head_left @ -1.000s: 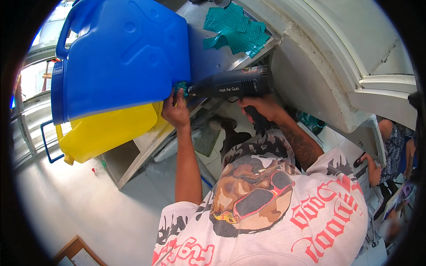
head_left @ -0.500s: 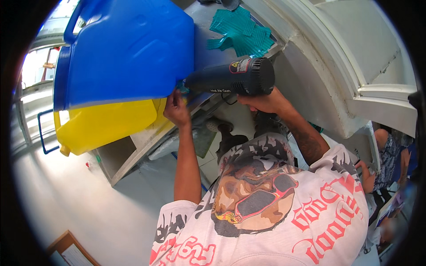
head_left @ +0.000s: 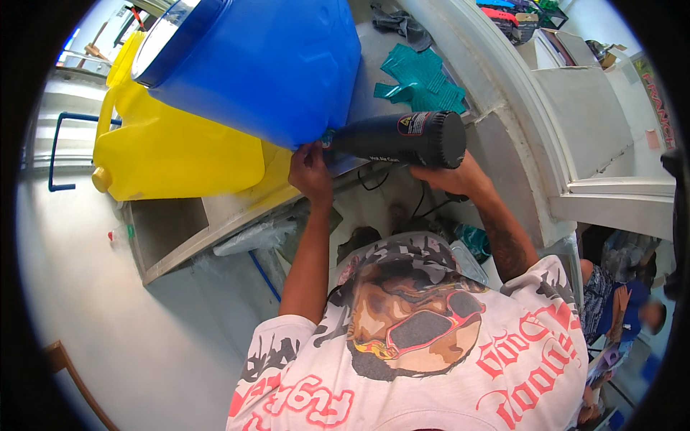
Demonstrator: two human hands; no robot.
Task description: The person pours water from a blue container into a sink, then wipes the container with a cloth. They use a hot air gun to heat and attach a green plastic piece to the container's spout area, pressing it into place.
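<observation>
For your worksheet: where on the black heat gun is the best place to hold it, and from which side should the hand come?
Probably by the handle under the rear of the black heat gun, coming from below, as the right hand does. The barrel lies level with its nozzle at the blue container, so the front end is likely best avoided.

One head-worn fisheye view, looking steeply down your own front.

You see your printed shirt (head_left: pixel 424 359) close at the lower edge, both forearms reaching up-frame to the workbench (head_left: pixel 215 215); straight edges bend near the dark round rim.
</observation>
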